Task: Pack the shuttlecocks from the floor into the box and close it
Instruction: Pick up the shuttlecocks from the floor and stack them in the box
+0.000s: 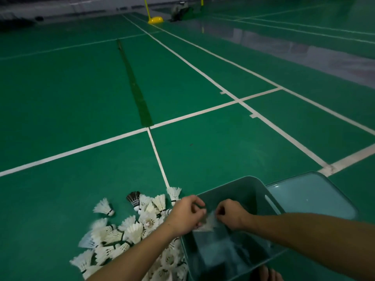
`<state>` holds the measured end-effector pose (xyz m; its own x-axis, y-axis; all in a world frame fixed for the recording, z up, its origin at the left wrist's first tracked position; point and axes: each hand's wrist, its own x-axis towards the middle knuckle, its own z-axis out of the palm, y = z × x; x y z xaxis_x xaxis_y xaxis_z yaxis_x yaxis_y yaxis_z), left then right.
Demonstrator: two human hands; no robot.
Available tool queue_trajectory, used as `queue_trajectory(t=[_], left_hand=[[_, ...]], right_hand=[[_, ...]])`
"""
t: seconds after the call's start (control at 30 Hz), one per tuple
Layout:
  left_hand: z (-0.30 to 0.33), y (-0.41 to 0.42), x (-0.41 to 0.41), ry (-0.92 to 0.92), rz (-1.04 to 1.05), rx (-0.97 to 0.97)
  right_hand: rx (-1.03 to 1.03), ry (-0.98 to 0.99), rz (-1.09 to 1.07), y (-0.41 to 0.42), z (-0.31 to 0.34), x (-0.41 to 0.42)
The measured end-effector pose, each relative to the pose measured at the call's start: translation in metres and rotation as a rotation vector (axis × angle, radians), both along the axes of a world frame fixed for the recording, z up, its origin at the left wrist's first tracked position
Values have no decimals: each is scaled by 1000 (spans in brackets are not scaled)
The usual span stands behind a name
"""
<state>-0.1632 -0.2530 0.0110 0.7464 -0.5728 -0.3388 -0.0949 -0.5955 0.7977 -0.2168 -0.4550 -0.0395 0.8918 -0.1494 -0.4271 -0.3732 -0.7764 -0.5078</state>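
Green court floor point(81, 98) with white lines. Shuttlecocks point(125, 234) heaped left of the open box point(251, 191). Left hand point(185, 214) and right hand point(231, 213) each pinch one blurred shuttlecock point(209, 222) over the box; lid point(310, 195) behind.

A green court floor point(81, 98) carried white boundary lines point(194, 114). A yellow post base point(155, 19) stood at the far end of the floor, with a dark bag point(179, 10) just beside the base, on its right.
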Motion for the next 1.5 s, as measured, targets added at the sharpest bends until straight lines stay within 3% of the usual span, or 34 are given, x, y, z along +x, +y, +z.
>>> queue_trajectory(t=[0.2, 0.3, 0.43, 0.67, 0.83, 1.07, 1.3, 1.5], left_hand=[[10, 60, 31, -203, 218, -54], [-6, 95, 46, -207, 351, 29], [-27, 134, 75, -218, 457, 219], [-63, 154, 131, -205, 192, 496], [-82, 136, 155, -536, -225, 701], [-102, 119, 176, -527, -583, 827], [-83, 132, 200, -406, -404, 737], [-28, 159, 192, -400, -191, 623]], right_hand=[[-38, -258, 328, 54, 66, 19], [-69, -336, 432, 75, 82, 44], [-111, -360, 414, 91, 70, 96], [-149, -120, 418, 105, 12, 184], [-233, -22, 515, 106, -31, 212], [-146, 68, 542, 99, -61, 229], [-126, -39, 512, 88, -50, 234], [-174, -189, 475, 84, 14, 212]])
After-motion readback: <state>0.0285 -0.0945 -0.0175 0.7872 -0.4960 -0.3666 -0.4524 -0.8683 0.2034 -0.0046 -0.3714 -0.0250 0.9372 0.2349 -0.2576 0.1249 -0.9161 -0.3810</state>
